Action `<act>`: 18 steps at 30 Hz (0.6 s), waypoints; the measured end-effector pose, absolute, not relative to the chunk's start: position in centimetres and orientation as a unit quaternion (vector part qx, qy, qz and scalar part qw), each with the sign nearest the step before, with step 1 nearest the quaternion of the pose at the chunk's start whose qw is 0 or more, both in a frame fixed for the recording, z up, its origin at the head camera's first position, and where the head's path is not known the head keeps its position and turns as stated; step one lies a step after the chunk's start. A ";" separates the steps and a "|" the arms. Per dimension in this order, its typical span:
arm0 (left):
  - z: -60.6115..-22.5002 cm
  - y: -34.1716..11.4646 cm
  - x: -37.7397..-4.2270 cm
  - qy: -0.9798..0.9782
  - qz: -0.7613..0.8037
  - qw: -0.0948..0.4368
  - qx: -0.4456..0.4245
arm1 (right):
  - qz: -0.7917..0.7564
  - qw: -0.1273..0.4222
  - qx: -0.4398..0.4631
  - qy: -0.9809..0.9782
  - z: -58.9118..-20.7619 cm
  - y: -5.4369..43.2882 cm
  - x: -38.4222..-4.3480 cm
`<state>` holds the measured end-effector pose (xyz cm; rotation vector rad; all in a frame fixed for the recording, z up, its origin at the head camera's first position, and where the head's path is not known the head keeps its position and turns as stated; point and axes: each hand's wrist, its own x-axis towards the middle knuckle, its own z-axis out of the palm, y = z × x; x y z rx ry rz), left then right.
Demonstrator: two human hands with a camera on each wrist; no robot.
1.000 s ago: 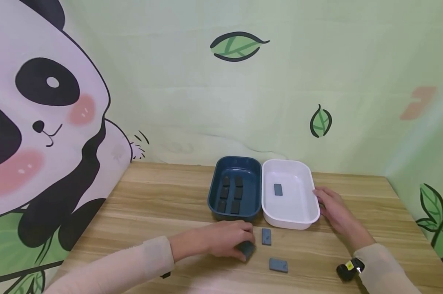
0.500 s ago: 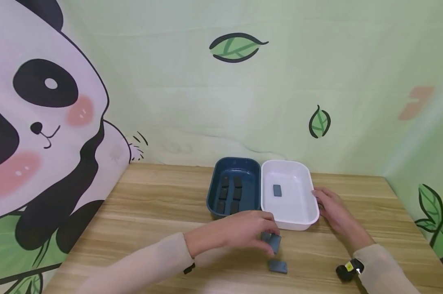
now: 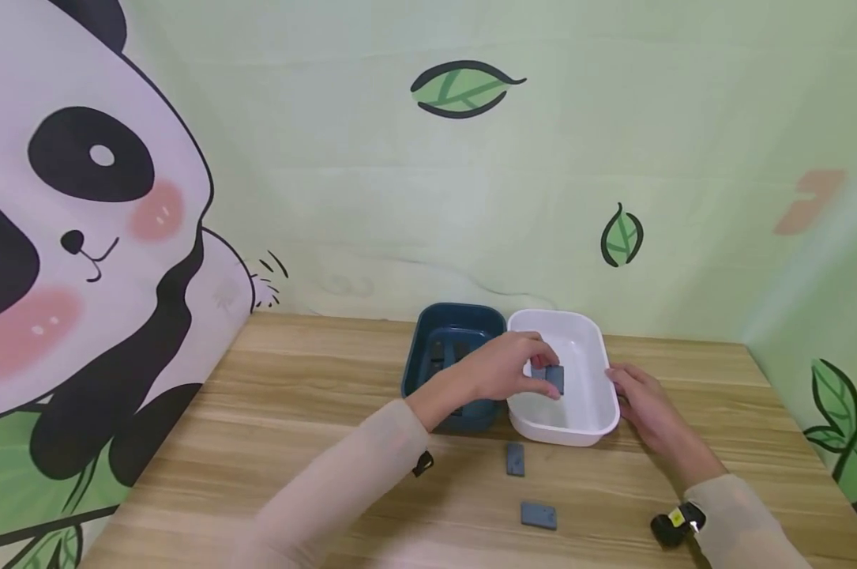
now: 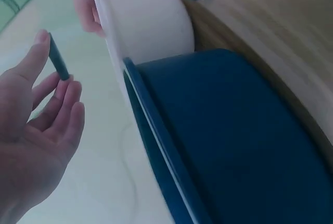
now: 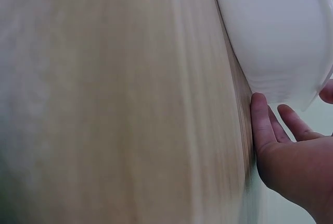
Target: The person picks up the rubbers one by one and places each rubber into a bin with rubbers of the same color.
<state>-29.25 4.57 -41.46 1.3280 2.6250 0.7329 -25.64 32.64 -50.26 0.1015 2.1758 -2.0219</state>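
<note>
In the head view my left hand pinches a grey-blue rectangular tile between thumb and fingers, above the white tray. Behind it, another grey-blue tile in the tray is partly covered by the hand. The left wrist view has the held tile edge-on at the fingertips. My right hand holds the white tray's right side, thumb at the rim and fingers against the outer wall. Two more tiles lie on the wooden table, one upright in view and one crosswise.
A dark blue tray stands against the white tray's left side. Dark blocks lie in it, partly hidden by my left forearm. The table meets a green printed wall at the back.
My left hand has carried the tile from the table in front of the blue tray, rightward and then forward over the white tray. The right hand stays at the tray's side.
</note>
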 end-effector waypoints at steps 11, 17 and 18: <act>-42.1 9.0 -33.3 0.907 0.247 0.021 0.340 | -0.672 0.084 0.031 0.735 -49.8 32.6 -25.8; -43.2 11.4 -34.0 0.928 0.206 0.007 0.309 | -0.672 0.087 0.041 0.735 -49.9 32.5 -25.5; -43.4 11.7 -34.1 0.932 0.199 0.009 0.304 | -0.673 0.086 0.044 0.733 -50.0 32.5 -25.5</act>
